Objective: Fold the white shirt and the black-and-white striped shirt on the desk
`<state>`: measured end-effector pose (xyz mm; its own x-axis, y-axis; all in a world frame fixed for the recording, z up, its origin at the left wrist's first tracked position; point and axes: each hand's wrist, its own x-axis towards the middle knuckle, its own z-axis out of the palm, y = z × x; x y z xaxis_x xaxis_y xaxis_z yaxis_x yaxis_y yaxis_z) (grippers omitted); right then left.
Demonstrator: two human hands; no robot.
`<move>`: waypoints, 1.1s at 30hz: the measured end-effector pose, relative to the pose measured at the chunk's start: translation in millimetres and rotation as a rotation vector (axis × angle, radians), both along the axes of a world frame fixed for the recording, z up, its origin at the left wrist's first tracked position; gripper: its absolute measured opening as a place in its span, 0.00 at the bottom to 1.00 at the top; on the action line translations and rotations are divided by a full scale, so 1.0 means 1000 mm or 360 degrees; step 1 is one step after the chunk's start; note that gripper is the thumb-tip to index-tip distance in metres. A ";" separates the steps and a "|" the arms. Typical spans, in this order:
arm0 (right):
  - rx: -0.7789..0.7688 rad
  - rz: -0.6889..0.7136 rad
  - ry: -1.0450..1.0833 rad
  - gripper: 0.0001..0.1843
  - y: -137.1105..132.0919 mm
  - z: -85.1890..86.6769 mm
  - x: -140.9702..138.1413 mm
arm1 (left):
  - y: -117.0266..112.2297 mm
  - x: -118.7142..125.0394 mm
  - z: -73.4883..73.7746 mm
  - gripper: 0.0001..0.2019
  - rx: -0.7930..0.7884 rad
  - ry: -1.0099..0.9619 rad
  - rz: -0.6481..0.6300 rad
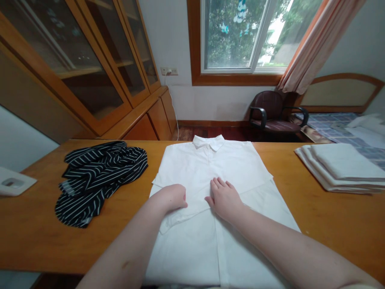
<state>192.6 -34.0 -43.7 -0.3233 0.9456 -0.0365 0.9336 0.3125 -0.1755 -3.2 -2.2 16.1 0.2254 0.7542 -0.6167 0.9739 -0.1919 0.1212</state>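
A white collared shirt [186,249] lies spread on the wooden table, its collar towards the far edge. Its sleeves are laid across the body, and a cuff shows at the left. On the left part of the shirt rests my left hand [175,196], closed with its fingers curled inward; whether cloth is pinched in it is hidden. My right hand [225,200] lies flat on the middle of the shirt, fingers stretched out and pointing away from me, holding nothing.
A crumpled black garment with white stripes [102,172] lies on the table [325,216] at the left. Folded white cloths [343,166] are stacked at the right. A white object [15,182] stands at the left edge. Beyond are a cabinet [144,116] and a chair [270,108].
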 end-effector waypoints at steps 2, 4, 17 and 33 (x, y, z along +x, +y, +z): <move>-0.0031 -0.0098 -0.0043 0.40 0.000 -0.001 0.001 | 0.000 0.000 0.001 0.08 -0.0011 0.0001 0.0004; -0.0020 -0.0221 -0.0082 0.44 0.000 -0.001 0.002 | 0.000 0.000 0.000 0.08 -0.0020 -0.0012 0.0004; -0.0196 0.0695 0.0207 0.37 0.016 -0.003 0.006 | 0.005 0.000 -0.006 0.06 -0.0062 -0.0022 0.0056; -0.0077 -0.0354 -0.0143 0.35 0.104 -0.025 0.154 | 0.008 -0.011 -0.013 0.05 -0.0138 -0.0102 0.0079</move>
<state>346.7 69.8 -68.5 -0.1006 0.9896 -0.1030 0.9910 0.0905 -0.0984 -13.8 5.3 3.2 0.2304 0.7097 -0.6657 0.9716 -0.1298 0.1978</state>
